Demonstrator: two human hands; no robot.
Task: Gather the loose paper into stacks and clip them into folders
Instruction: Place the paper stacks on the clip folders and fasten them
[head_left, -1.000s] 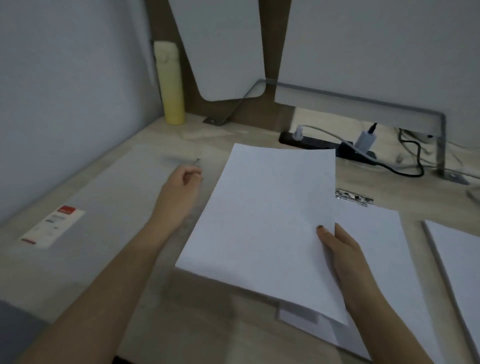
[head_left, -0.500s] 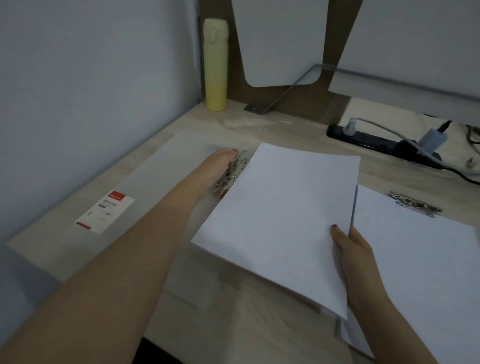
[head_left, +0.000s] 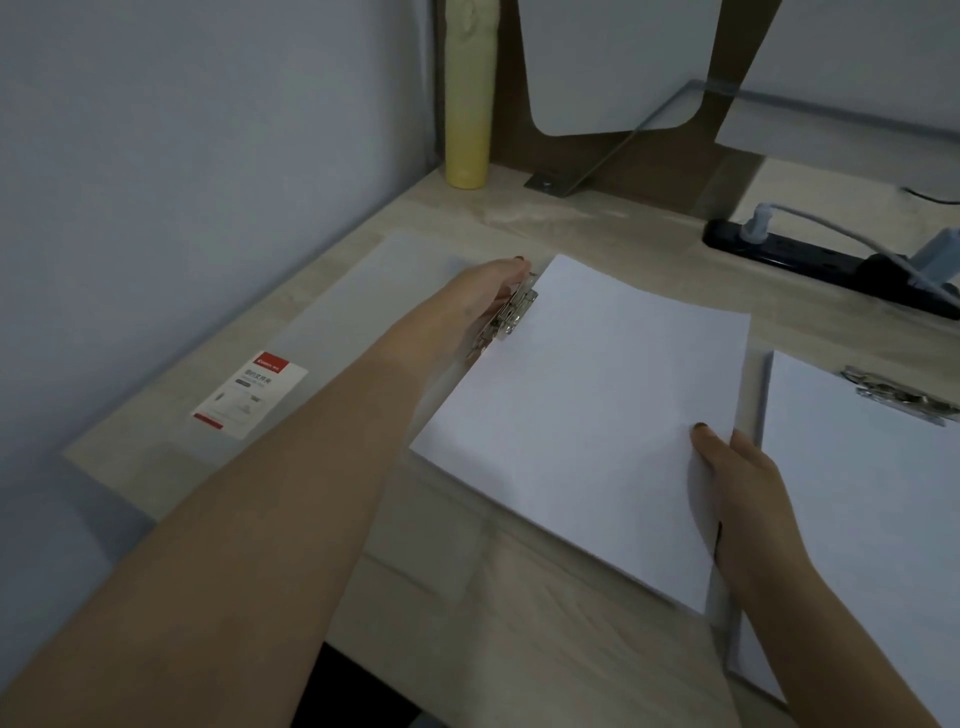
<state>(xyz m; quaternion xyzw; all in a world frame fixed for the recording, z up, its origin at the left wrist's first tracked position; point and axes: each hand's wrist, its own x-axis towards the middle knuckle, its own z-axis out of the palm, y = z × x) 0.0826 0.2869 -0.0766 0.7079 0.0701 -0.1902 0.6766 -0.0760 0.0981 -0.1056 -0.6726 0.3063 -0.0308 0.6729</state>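
A stack of white paper (head_left: 582, 395) lies slanted over a translucent folder (head_left: 363, 306) on the desk. My left hand (head_left: 485, 296) grips the folder's metal clip (head_left: 506, 319), which stands lifted at the stack's upper left edge. My right hand (head_left: 737, 467) pinches the stack's lower right side, thumb on top. To the right lies a second folder with paper (head_left: 872, 499) held under its own metal clip (head_left: 898, 397).
A yellow bottle (head_left: 467, 98) stands at the back by the wall. A black power strip (head_left: 831, 265) with plugs and cables lies at the back right. A label (head_left: 249, 395) sticks on the folder's cover at left. The desk's front edge (head_left: 363, 639) is near.
My left hand has taken hold of the folder's clip and lifted it. My right hand has carried the paper stack left, off the right folder, up against the clip.
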